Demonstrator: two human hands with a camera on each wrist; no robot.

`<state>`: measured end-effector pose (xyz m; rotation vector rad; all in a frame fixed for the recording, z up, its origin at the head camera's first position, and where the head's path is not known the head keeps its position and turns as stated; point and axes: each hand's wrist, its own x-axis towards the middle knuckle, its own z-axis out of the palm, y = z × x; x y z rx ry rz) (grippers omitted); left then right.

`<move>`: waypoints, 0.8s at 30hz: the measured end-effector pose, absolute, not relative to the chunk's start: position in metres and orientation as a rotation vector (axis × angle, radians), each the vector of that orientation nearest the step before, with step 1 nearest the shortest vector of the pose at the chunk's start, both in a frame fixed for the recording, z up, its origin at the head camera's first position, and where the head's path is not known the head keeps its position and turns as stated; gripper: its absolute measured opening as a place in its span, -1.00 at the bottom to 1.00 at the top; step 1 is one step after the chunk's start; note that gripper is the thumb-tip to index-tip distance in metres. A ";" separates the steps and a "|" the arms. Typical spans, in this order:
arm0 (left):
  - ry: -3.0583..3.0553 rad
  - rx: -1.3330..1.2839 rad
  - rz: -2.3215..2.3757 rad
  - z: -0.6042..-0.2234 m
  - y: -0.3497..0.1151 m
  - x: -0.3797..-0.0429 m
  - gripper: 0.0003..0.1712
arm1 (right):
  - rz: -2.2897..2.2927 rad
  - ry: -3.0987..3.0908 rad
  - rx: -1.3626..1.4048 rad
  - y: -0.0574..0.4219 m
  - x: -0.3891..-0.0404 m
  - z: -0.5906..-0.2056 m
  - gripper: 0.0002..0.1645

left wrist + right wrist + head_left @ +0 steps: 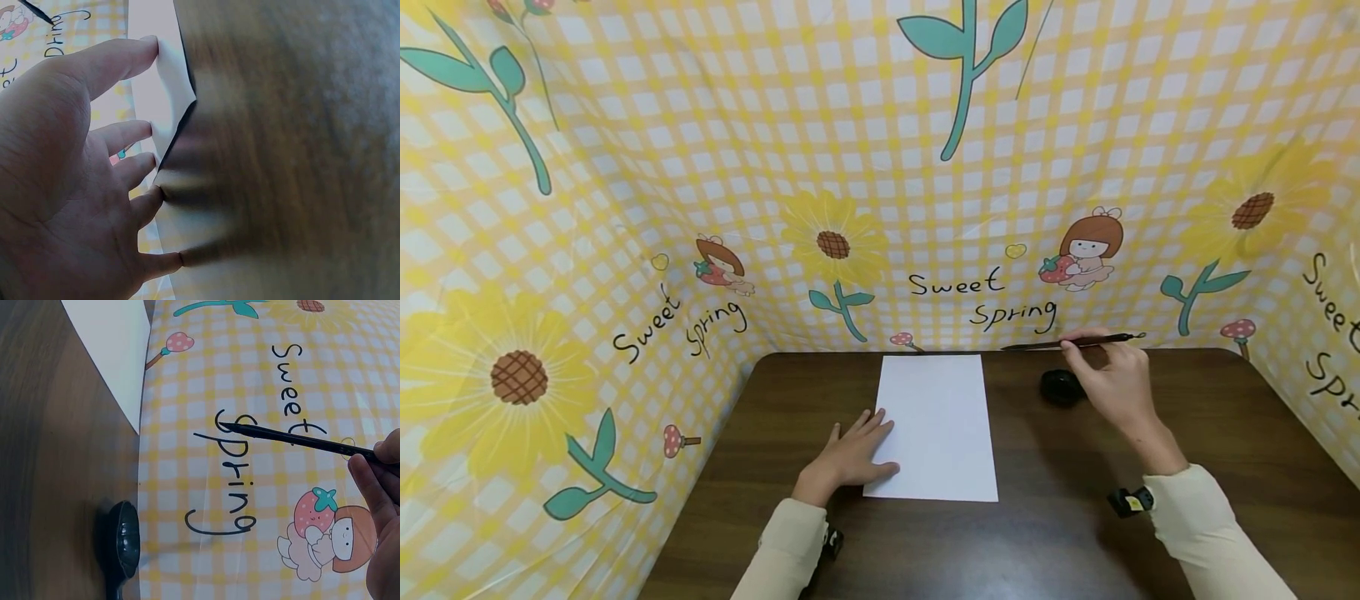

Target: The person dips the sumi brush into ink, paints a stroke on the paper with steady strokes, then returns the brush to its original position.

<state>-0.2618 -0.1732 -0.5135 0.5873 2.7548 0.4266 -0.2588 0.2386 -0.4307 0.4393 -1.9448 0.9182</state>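
Observation:
A black calligraphy brush (1030, 346) is pinched between the thumb and fingers of my right hand (1117, 385). It lies nearly level above the table's far side, its dark pointed tip toward the left and a small loop at its other end. In the right wrist view the brush (300, 439) shows against the printed cloth. My left hand (848, 457) rests with spread fingers over the left edge of a blank white sheet of paper (940, 425). Below the right hand stands a small black dish (1060, 388), with a dark, shiny hollow.
The brown wooden table (925, 550) has rounded far corners. A yellow checked cloth (880, 125) with flowers and lettering hangs behind it and along both sides. Dark wrist devices sit at the left cuff (832, 542) and the right cuff (1130, 502).

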 end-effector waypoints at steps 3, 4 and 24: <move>2.756 0.589 0.429 -0.514 -0.173 -0.262 -0.04 | 0.913 -1.957 0.448 0.236 -0.259 -0.431 -0.79; 2.756 0.589 0.432 -0.514 -0.173 -0.262 -0.04 | 0.909 -1.961 0.450 0.235 -0.259 -0.431 -0.79; 2.752 0.593 0.439 -0.516 -0.175 -0.263 -0.05 | 0.987 -1.965 0.461 0.210 -0.268 -0.435 -0.87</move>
